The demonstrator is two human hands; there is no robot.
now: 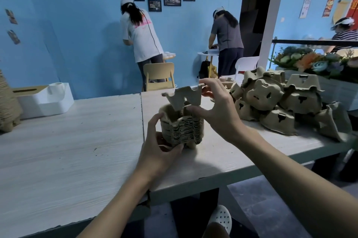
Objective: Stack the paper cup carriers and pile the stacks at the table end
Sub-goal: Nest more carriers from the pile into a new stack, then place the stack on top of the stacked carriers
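My left hand (160,146) grips the stack of paper cup carriers (182,129), which stands upright on the worktop (77,150). My left fingers (155,120) curl round its near-left side, with the thumb low against its base. My right hand (219,108) pinches a single carrier (184,97) and holds it tilted just above the stack. The right fingers (209,82) grasp its far right edge, and the thumb sits below, touching the stack's top rim. One corner of the single carrier dips into the stack's open top.

To the right of my right fingers, near them on the same worktop, lies a heap of loose carriers (280,102), most of them upside down and leaning on one another. Beyond that heap sits a planter of artificial flowers (313,61). Well off to the left of my left fingers stands a white tissue box (44,100). Past the worktop's far edge is a pale wooden chair (159,76). Two people stand with their backs turned at the blue wall.
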